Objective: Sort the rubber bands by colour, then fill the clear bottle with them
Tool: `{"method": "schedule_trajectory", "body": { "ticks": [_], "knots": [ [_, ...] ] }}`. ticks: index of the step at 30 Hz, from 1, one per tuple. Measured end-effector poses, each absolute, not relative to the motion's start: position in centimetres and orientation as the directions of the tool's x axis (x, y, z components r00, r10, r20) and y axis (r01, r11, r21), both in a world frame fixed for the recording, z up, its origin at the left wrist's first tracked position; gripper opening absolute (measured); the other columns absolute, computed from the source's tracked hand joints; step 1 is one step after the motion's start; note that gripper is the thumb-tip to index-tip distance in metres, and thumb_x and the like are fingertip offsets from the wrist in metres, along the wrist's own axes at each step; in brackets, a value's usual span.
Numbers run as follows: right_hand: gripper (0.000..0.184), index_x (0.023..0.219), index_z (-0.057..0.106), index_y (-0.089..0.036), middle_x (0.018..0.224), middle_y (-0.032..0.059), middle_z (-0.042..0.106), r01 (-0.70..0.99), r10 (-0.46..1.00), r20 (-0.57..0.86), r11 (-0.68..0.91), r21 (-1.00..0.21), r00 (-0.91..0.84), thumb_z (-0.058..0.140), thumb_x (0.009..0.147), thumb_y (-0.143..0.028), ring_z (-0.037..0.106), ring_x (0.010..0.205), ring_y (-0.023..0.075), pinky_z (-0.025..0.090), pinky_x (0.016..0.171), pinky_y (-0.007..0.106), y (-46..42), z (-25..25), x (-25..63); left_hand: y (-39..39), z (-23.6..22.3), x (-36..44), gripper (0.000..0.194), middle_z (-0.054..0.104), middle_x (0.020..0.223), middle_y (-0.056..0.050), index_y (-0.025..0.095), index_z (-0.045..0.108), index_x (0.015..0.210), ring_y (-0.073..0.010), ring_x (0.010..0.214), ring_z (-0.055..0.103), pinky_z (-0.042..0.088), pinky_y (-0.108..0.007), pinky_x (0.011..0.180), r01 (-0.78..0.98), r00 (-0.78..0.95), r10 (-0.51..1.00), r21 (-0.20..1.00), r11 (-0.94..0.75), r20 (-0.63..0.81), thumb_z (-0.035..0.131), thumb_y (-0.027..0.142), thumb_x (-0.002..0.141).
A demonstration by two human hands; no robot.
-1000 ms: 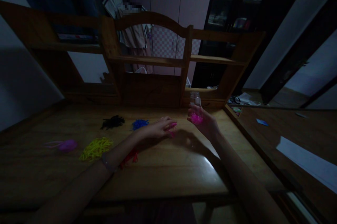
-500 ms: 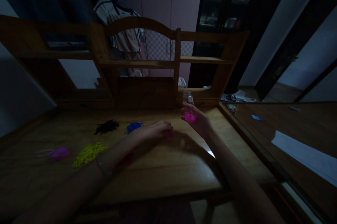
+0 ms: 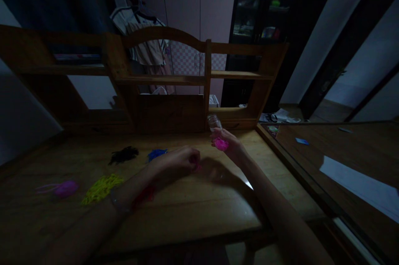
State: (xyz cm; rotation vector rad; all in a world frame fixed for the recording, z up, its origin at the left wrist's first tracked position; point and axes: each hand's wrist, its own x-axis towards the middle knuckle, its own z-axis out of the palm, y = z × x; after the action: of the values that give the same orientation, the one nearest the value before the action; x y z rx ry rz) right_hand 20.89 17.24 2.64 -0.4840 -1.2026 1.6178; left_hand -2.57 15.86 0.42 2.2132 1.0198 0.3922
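Note:
The room is dim. My right hand (image 3: 229, 145) is raised over the wooden desk (image 3: 187, 207) and wraps round a small clear glass jar (image 3: 213, 122) with bright pink bands (image 3: 221, 144) in its lower part. My left hand (image 3: 179, 159) rests low on the desk to the left of it, fingers curled in a pinch on a few pink bands that barely show at its fingertips.
Small heaps of bands lie on the desk: black (image 3: 124, 154), blue (image 3: 156, 154), yellow (image 3: 100, 187), purple (image 3: 62, 189) and red (image 3: 146, 193) under my left forearm. A wooden shelf unit (image 3: 174, 78) stands at the back. A second dark table (image 3: 343, 153) adjoins on the right.
My left hand has closed from loosely stretched fingers into a pinch over the pink bands. The jar in my right hand has tilted slightly left. The view has shifted a little.

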Motion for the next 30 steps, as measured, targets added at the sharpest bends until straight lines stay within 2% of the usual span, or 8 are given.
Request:
{"method": "schedule_trajectory", "body": {
  "ticks": [2,4,9,15,20,30],
  "knots": [
    [0.025,0.100,0.070,-0.022,0.096,0.0035,0.067,-0.432,0.880,0.250,0.058,-0.900,-0.404,0.068,0.080,-0.037,0.060,0.079,0.0157,0.047,0.075,0.030,17.1,2.5,20.8,15.7,0.3,-3.4,0.017,0.068,0.077,-0.002,0.016,0.066,0.087,-0.0161,0.070,0.063,0.046,-0.024,0.063,0.484,0.626,0.780,0.786,-0.384,-0.004,0.063,0.028,0.075],
    [0.022,0.098,0.070,-0.022,0.095,0.0020,0.067,-0.357,0.880,0.262,0.115,-0.927,-0.396,0.068,0.081,-0.036,0.060,0.080,0.0154,0.046,0.076,0.029,17.0,2.3,20.6,15.6,0.4,-4.3,0.020,0.068,0.082,-0.004,0.015,0.065,0.088,-0.0175,0.076,0.064,0.049,-0.027,0.070,0.404,0.548,0.835,0.856,-0.322,0.056,0.065,0.031,0.076],
    [0.028,0.104,0.067,-0.025,0.096,0.0004,0.067,-0.058,0.869,0.286,0.288,-0.956,-0.405,0.071,0.079,-0.037,0.060,0.087,0.0178,0.046,0.076,0.029,16.9,1.5,20.4,16.0,1.1,-6.0,0.028,0.067,0.086,-0.004,0.015,0.063,0.090,-0.0163,0.080,0.064,0.050,-0.030,0.079,0.234,0.313,0.926,0.927,-0.292,0.213,0.071,0.037,0.075],
    [0.034,0.109,0.067,-0.027,0.105,0.0039,0.067,0.248,0.808,0.395,0.530,-0.811,-0.436,0.072,0.077,-0.038,0.060,0.094,0.0235,0.046,0.083,0.038,17.2,0.3,20.2,15.9,1.3,-6.2,0.030,0.067,0.081,-0.003,0.015,0.063,0.088,-0.0161,0.078,0.064,0.051,-0.032,0.081,0.133,0.135,0.952,0.947,-0.293,0.276,0.073,0.040,0.075],
    [0.036,0.114,0.064,-0.027,0.110,0.0066,0.065,0.328,0.778,0.410,0.590,-0.738,-0.476,0.069,0.080,-0.039,0.060,0.099,0.0260,0.047,0.086,0.042,16.8,-0.1,19.9,16.0,0.4,-5.7,0.030,0.069,0.086,-0.004,0.015,0.065,0.090,-0.0169,0.081,0.065,0.052,-0.032,0.082,0.095,0.142,0.944,0.945,-0.314,0.299,0.075,0.038,0.073],
    [0.039,0.116,0.062,-0.024,0.111,0.0067,0.066,0.389,0.800,0.391,0.573,-0.721,-0.454,0.068,0.081,-0.041,0.062,0.099,0.0245,0.049,0.086,0.039,16.7,0.5,20.0,15.0,1.2,-4.8,0.022,0.074,0.094,-0.006,0.017,0.074,0.091,-0.0219,0.093,0.068,0.051,-0.034,0.089,0.162,0.046,0.931,0.917,-0.365,0.362,0.073,0.032,0.075]
  ]
}}
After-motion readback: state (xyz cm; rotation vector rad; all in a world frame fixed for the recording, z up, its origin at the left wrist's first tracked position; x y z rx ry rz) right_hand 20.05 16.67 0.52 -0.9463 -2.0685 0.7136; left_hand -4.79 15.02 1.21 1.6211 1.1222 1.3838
